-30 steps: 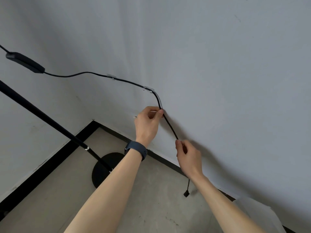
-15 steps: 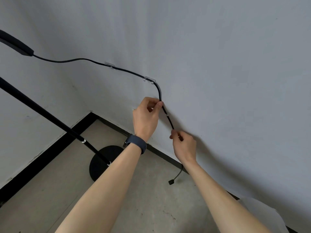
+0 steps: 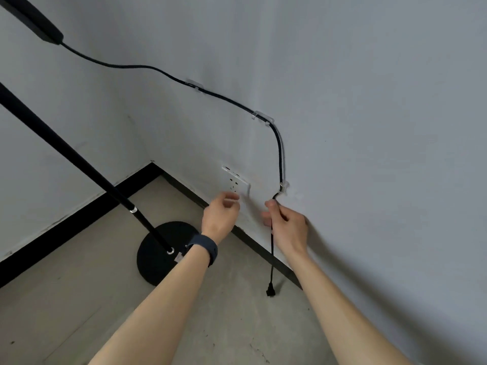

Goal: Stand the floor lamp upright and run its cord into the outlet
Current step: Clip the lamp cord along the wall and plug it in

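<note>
Lamp: we see the floor lamp (image 3: 79, 159) already standing on its round black base (image 3: 164, 252), left of the outlet (image 3: 236, 182); the pole only looks slanted through our wide lens.
Inline block: a black switch or adapter (image 3: 39, 21) hangs far up and left of the outlet, feeding the cord (image 3: 278, 151).
Cord: thin, black and limp; it runs above the outlet through two clear clips (image 3: 195, 85), then drops to a third clip (image 3: 283, 187) just right of the outlet.
Left hand (image 3: 220, 217): loosely curled and empty as far as we can tell, fingertips just below the outlet, touching no cord.
Right hand (image 3: 288, 227): pinched shut around the cord right below the third clip.
Plug (image 3: 270, 291): dangles free, well below the outlet, near the floor.
Done: we judge standing and clipping finished.
Left: we have yet to lift the plug and push it into the outlet.
</note>
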Action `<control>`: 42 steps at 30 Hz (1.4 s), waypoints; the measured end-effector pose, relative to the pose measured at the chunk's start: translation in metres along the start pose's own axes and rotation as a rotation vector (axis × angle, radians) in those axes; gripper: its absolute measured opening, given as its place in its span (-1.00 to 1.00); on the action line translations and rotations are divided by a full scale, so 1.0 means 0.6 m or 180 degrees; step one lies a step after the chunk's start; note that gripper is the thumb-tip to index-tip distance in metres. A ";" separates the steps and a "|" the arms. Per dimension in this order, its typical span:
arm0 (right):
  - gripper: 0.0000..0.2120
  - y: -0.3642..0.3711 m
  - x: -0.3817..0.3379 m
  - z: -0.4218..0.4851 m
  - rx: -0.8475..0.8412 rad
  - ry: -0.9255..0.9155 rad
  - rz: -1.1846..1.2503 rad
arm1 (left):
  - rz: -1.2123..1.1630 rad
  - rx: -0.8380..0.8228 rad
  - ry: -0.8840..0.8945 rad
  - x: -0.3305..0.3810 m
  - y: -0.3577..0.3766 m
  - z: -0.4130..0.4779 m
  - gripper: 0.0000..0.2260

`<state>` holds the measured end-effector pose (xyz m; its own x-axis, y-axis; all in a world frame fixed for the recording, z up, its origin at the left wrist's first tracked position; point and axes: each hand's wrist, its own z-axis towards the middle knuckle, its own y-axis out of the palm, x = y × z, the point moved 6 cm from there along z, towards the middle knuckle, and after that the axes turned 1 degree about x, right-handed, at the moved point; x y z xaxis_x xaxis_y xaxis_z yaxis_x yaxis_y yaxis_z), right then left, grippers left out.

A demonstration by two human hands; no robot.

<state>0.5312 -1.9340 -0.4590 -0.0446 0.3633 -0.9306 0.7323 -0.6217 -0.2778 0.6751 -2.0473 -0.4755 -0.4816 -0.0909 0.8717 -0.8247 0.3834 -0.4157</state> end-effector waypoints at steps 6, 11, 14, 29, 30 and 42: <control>-0.75 0.019 0.021 0.020 -0.0086 -0.0262 0.0130 | 0.1218 -0.1687 -0.0020 -0.154 0.143 -0.005 -0.38; -0.74 0.027 0.034 0.018 0.0102 -0.0360 0.0472 | 0.0908 -0.1594 0.0471 -0.188 0.179 0.005 -0.74; -0.76 0.032 0.055 0.023 0.0148 -0.0536 0.0125 | 0.0790 -0.1450 0.0291 -0.218 0.169 0.010 -0.64; -0.79 0.110 0.172 0.033 -0.0431 -0.0216 -0.1158 | 0.2230 -0.1120 0.1242 -0.223 0.115 0.058 -0.61; -0.86 0.114 0.169 0.034 -0.0378 -0.0273 -0.1087 | 0.2234 -0.1137 0.1267 -0.224 0.117 0.059 -0.64; -0.86 0.103 0.192 0.044 0.0332 -0.0095 -0.0559 | 0.1751 -0.0893 0.0487 -0.335 0.056 0.090 -0.64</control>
<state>0.5531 -1.9488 -0.5899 -0.1867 0.4525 -0.8720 0.6373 -0.6197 -0.4581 0.7280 -2.0660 -0.6787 -0.7477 0.3124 0.5860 -0.3498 0.5648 -0.7474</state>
